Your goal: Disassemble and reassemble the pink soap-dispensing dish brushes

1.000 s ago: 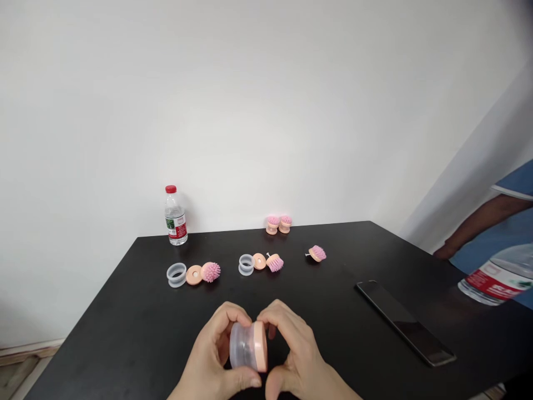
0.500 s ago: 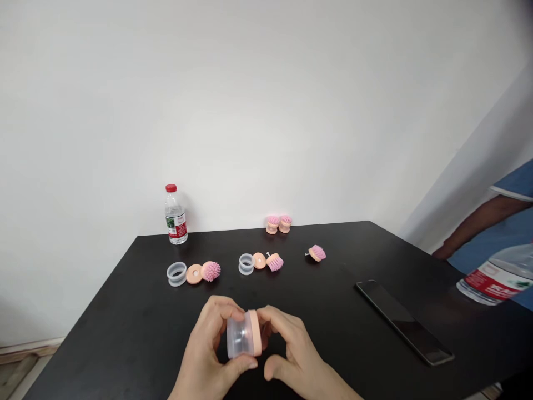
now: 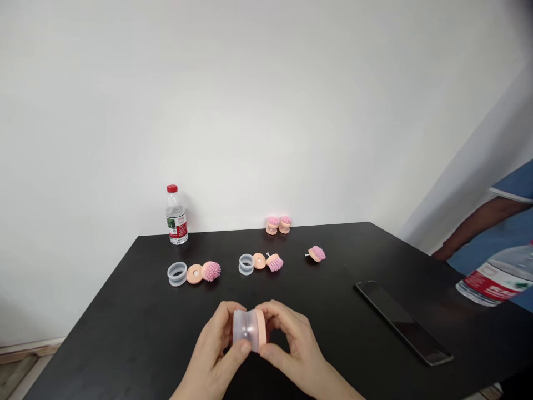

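Near the table's front, my left hand (image 3: 219,350) is closed around a clear plastic ring (image 3: 245,329) with a pinched-in waist. My right hand (image 3: 291,344) grips the peach disc (image 3: 261,328) that sits against the ring's right side. The two parts touch and are held sideways between both hands. Farther off on the left lie another clear ring (image 3: 177,274), a peach disc (image 3: 195,274) and a pink brush head (image 3: 211,271). In the middle are a clear ring (image 3: 246,265), a peach disc (image 3: 259,261) and a brush head (image 3: 275,263) with a metal screw sticking out.
A lone brush head (image 3: 317,254) lies right of centre. Two complete brushes (image 3: 278,225) stand by the wall. A water bottle (image 3: 177,222) is at back left; a phone (image 3: 403,322) and a large bottle (image 3: 495,278) are right, near another person's arm (image 3: 483,225).
My right thumb and fingers have closed onto the peach disc, where before the thumb was apart from it. The held ring and disc have shifted slightly right.
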The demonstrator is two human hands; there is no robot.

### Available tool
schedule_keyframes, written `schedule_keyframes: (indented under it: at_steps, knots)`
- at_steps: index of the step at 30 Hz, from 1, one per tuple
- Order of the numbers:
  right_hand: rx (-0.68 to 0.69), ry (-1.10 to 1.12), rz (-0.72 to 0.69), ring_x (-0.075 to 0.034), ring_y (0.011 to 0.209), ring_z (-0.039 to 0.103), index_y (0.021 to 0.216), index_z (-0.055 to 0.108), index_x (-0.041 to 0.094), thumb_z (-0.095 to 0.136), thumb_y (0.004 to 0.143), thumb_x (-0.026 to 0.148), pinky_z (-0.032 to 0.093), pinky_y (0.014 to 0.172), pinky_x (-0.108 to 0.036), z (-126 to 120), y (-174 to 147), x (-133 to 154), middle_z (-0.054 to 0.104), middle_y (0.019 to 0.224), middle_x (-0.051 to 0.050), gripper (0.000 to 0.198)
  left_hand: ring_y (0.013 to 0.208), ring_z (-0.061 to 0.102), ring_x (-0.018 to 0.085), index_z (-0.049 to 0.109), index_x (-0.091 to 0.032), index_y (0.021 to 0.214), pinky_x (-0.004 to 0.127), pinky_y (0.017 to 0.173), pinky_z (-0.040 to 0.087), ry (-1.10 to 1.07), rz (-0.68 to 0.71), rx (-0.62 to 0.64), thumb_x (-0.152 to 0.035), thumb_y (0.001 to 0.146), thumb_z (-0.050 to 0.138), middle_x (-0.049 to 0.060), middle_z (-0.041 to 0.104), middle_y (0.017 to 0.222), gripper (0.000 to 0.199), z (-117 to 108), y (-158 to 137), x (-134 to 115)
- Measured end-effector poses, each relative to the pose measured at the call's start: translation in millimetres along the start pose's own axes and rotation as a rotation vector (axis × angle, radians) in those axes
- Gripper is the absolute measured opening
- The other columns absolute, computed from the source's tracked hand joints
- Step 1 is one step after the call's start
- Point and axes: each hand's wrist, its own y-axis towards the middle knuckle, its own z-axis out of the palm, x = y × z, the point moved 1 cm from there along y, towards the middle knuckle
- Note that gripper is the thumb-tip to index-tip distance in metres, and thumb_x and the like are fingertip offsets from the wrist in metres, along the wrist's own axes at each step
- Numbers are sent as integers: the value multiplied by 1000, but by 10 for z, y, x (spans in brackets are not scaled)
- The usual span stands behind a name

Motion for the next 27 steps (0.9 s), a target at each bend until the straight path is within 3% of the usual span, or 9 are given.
schedule_keyframes:
  at_steps: [2, 5, 9, 11, 14, 18, 22, 27]
  knots:
    - [3, -9, 9, -16, 70, 61, 99, 65, 20, 67, 87, 53, 53, 63, -26, -2, -4, -5, 65, 83, -3, 35, 82, 59, 21, 64, -27, 107, 29, 73, 47, 32, 52, -9, -42, 81, 74, 3, 61, 92, 31, 2, 9, -8]
    - [22, 3, 32, -16, 69, 61, 96, 65, 20, 67, 87, 53, 53, 63, -26, 3, -15, -8, 65, 81, -2, 34, 96, 58, 24, 68, -29, 104, 32, 82, 48, 57, 162, -22, -35, 77, 79, 6, 57, 106, 30, -13, 23, -6]
    - [11, 26, 22, -16, 71, 61, 103, 65, 20, 65, 88, 55, 53, 65, -26, 9, -27, -3, 66, 85, -3, 38, 113, 53, 31, 62, -33, 123, 36, 91, 48, -108, 149, -42, -52, 64, 86, 8, 51, 125, 66, -33, 27, 42]
    - [0, 30, 4, -16, 71, 61, 103, 65, 21, 64, 88, 55, 53, 64, -26, 5, -25, 3, 65, 84, -3, 38, 100, 57, 26, 62, -28, 119, 33, 83, 49, -141, 91, -3, -59, 72, 77, 7, 57, 109, 58, -35, 27, 63]
    - [-3, 16, 7, -16, 71, 61, 100, 65, 20, 63, 89, 53, 52, 65, -26, -13, -16, 6, 65, 83, -3, 36, 82, 57, 19, 66, -24, 104, 28, 74, 48, -58, 74, 8, -55, 84, 68, 3, 58, 90, 37, -50, 36, 54]
    - [30, 130, 153, -13, 60, 58, 89, 66, 17, 62, 89, 55, 49, 57, -24, -20, -11, -38, 62, 70, -1, 39, 94, 64, 21, 68, -30, 107, 29, 82, 52, 163, 345, -18, -39, 76, 81, 3, 64, 104, 35, -87, 60, -54]
    - [74, 414, 399, -10, 44, 56, 78, 63, 14, 65, 84, 60, 45, 42, -19, 21, -17, -156, 61, 57, 0, 47, 107, 65, 22, 68, -28, 110, 32, 90, 55, 424, 692, 43, -12, 90, 63, 7, 71, 108, 26, -86, 64, -176]
    - [163, 680, 750, -9, 32, 50, 69, 63, 11, 67, 79, 62, 37, 24, -14, 46, -25, -288, 60, 49, -2, 52, 109, 66, 25, 68, -22, 118, 35, 87, 59, 596, 959, 81, -9, 93, 56, 11, 76, 101, 31, -43, 46, -212]
